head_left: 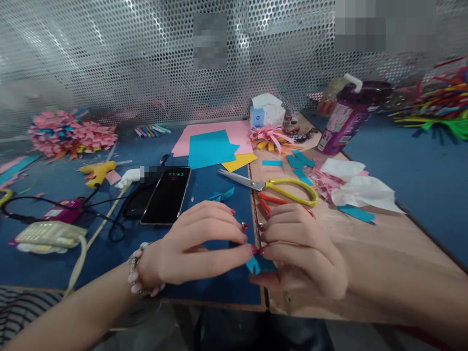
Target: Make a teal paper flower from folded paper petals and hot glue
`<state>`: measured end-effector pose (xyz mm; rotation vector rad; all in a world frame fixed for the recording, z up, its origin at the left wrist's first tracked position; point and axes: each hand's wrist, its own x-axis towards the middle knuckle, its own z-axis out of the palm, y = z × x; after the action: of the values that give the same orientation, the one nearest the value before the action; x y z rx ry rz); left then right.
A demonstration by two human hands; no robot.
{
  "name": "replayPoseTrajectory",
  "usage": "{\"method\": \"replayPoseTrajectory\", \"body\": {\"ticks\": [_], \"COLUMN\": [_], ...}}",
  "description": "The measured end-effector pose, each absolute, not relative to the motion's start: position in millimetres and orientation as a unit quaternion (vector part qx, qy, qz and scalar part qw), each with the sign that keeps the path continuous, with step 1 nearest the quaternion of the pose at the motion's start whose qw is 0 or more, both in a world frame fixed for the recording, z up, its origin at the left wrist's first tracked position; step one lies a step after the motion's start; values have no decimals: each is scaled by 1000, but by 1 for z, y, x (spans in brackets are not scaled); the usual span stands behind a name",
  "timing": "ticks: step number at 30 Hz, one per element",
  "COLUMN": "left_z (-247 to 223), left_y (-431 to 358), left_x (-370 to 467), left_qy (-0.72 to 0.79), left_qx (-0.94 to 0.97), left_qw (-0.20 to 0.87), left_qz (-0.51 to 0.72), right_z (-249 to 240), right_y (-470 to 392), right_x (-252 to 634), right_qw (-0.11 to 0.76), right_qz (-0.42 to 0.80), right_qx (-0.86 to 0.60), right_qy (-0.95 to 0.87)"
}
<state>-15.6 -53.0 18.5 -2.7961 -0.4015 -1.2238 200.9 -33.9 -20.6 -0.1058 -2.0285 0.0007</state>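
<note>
Near the table's front edge, my left hand [204, 243] and my right hand [303, 248] meet over a small strip of blue paper [253, 264]. Both hands pinch it between thumb and fingers, and much of the strip is hidden beneath them. Just beyond the fingers lie scissors [268, 185] with yellow handles, their blades parted and pointing left. A second tool with red handles [263, 202] is partly covered by my right hand. Behind my left hand rests a folded blue paper scrap [221, 195].
A phone [166, 195], a yellow glue gun [97, 171] and a power strip [51, 235] with cables lie left. Blue sheets [210, 148] on pink paper [183, 139] are at the back. A purple cup [347, 117] with a straw and crumpled tissue [365, 192] stand right.
</note>
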Motion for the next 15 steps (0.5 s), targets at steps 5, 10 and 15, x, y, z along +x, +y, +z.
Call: {"method": "replayPoseTrajectory", "body": {"ticks": [5, 10, 15], "left_z": [14, 12, 6], "left_y": [-50, -46, -42], "left_x": [-17, -11, -8], "left_qy": [-118, -138, -169], "left_qx": [-896, -896, -895], "left_qw": [-7, -47, -83], "left_qz": [-428, -419, -404], "right_z": [-19, -17, -17], "right_y": [-35, -37, -39], "right_x": [203, 201, 199], "right_qw": [504, 517, 505], "right_qz": [13, 46, 52], "right_qx": [-47, -94, -125], "right_qy": [-862, -850, -853]}}
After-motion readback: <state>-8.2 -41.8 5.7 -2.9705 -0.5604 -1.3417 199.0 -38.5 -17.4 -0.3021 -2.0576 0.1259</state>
